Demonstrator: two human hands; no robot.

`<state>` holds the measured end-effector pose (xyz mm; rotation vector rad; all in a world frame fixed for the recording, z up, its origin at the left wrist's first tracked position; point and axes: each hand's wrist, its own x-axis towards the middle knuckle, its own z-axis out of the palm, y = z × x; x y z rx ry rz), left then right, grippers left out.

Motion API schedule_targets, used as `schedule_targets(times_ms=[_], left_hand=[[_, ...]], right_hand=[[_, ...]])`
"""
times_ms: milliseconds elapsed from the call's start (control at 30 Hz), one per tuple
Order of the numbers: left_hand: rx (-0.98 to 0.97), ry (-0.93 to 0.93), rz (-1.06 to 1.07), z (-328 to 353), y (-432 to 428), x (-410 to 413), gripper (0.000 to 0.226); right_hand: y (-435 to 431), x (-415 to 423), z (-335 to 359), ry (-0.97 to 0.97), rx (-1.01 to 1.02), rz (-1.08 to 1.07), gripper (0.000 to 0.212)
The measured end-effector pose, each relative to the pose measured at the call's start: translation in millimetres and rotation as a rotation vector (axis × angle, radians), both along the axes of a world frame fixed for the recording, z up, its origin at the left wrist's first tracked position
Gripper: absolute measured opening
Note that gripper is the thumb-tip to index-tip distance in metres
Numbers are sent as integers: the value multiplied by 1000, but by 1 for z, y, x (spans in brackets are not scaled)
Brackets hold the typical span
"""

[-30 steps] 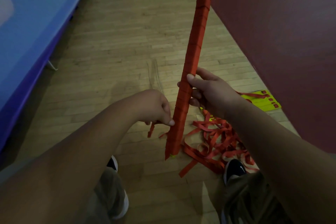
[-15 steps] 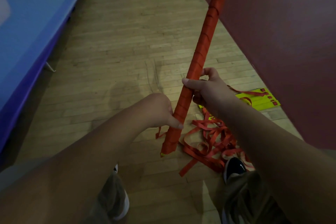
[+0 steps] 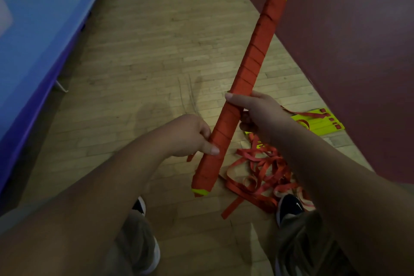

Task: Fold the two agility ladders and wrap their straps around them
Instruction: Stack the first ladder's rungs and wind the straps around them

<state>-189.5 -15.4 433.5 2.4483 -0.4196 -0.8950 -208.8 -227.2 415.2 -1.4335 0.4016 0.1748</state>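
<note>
We hold the first ladder [image 3: 244,87] slanting up to the right. It is folded into a long flat bar and bound in spiral turns of red woven strap, with yellow plastic showing at both ends. Our left hand [image 3: 190,134] grips it low, thumb pressed across the wrap. Our right hand [image 3: 257,114] clasps it just above, near the middle. Beneath, the second ladder lies on the plank floor [image 3: 156,51]: stacked yellow rungs [image 3: 322,122] and a loose tangle of red strap [image 3: 262,172] by our right shoe [image 3: 290,206].

A worn, pale wooden strip floor [image 3: 156,40] lies in dim light. A blue padded panel with a purple lower edge [image 3: 44,36] borders its left side, and a dark maroon flat surface [image 3: 349,40] its right.
</note>
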Motion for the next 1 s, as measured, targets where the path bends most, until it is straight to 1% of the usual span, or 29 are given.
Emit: schedule_targets(times_ms=[33, 133, 200, 300, 400, 467, 567, 633, 733, 833, 1000], left_hand=[[-24, 18, -15, 1, 2, 1, 22], [-106, 71, -53, 5, 7, 4, 15], [-135, 102, -60, 5, 8, 6, 13], [-159, 84, -80, 6, 10, 8, 16], [-158, 56, -76, 9, 12, 11, 16], [-145, 51, -77, 10, 13, 12, 16], [-126, 40, -84, 11, 15, 12, 17], [-101, 21, -104, 11, 16, 13, 17], [-62, -17, -108, 12, 17, 14, 18], [-36, -35, -101, 9, 19, 14, 15], [-10, -44, -146, 12, 18, 11, 18]], right_hand=[[-1, 0, 1, -5, 31, 1, 29], [-2, 1, 6, -39, 171, 32, 29], [-1, 1, 9, -63, 194, 66, 29], [-2, -1, 14, -99, 207, 119, 36], [-6, -2, 18, -117, 326, 192, 46], [-8, -1, 21, -122, 380, 241, 44], [-8, -3, 22, -123, 374, 257, 44], [-8, -4, 22, -129, 328, 248, 46], [-7, -6, 22, -154, 221, 261, 39], [-3, -6, 20, -158, 204, 230, 34], [1, -3, 11, -163, 175, 169, 41]])
